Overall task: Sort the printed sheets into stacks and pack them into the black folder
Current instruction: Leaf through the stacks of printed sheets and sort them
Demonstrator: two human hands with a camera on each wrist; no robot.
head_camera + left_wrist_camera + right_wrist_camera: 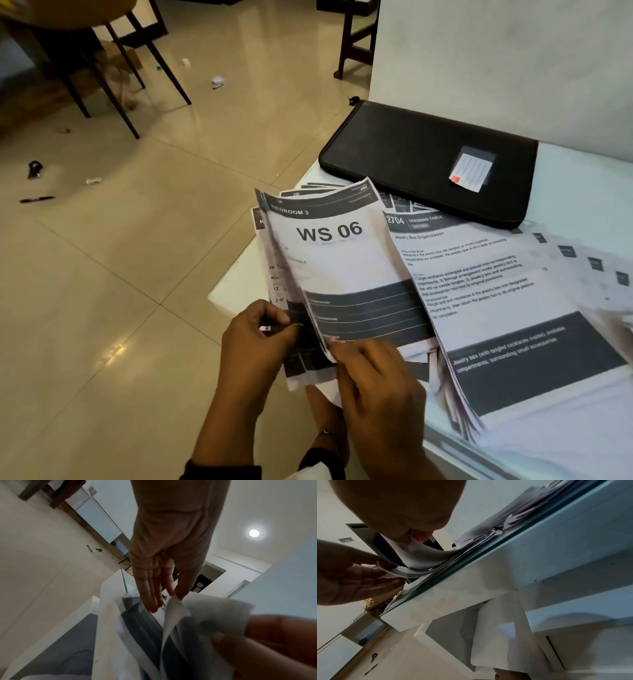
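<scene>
On the white desk [582, 192], corner jutting over tiled floor [120, 274]: black folder [411, 150] lies closed at the far side against the wall, label pocket with a lined card [471, 171] on its cover. Folder's near edge overlaps the far ends of the printed sheets [565, 274], which are fanned across the desk to the right. Top of the main pile is a sheet headed "2704 DRESSING TABLE" [479, 281]. Left of it, a smaller bunch overhangs the desk's corner; its top sheet reads "WS 06" [335, 253] and is lifted and bowed along its left edge.

Right hand [373, 383] pinches the near corner of the WS 06 sheet, thumb and forefinger closed on the paper (right wrist view confirms the paper curling up from the pile). Left hand [253, 346] pinches the near edge of the sheets just under it, remaining fingers extended beneath the bunch. Hands nearly touching.

Floor: chair legs [137, 68], scattered small debris [34, 169].
</scene>
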